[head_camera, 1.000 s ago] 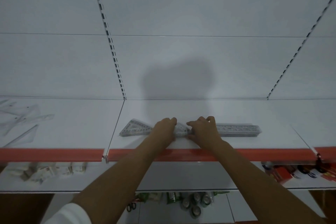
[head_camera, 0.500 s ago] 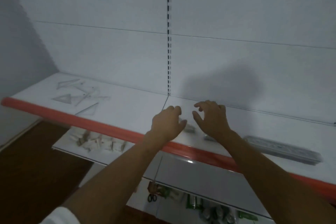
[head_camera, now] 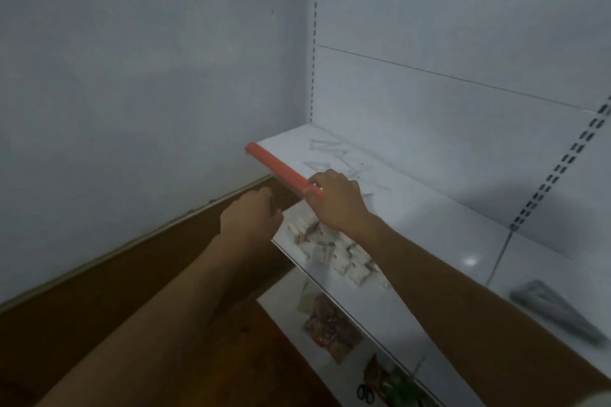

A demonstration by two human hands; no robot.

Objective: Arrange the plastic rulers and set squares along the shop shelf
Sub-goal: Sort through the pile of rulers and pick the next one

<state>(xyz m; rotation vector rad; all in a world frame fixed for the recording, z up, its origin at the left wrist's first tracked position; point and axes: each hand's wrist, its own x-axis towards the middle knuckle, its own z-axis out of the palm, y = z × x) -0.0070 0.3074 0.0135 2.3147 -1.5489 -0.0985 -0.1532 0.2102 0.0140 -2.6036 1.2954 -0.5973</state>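
Several clear plastic set squares and rulers [head_camera: 337,155] lie loose at the far left end of the white shelf [head_camera: 429,225]. My right hand [head_camera: 337,201] hovers over the shelf's red front edge [head_camera: 274,165] just short of them, fingers bent down and holding nothing. My left hand [head_camera: 251,218] hangs in the air in front of the shelf, loosely curled and empty. A tidy stack of set squares [head_camera: 555,311] sits on the shelf at the far right, behind my right forearm.
A lower shelf holds small white packets [head_camera: 330,248]. Below it are coloured packets [head_camera: 330,324] and black-handled scissors [head_camera: 365,393]. A pale wall [head_camera: 132,76] closes the left side above a brown floor [head_camera: 165,274]. Slotted uprights run up the back panel.
My view has swung left. Both hands left the stacked set squares and rulers and moved left, the right one reaching the loose pieces at the shelf's end.
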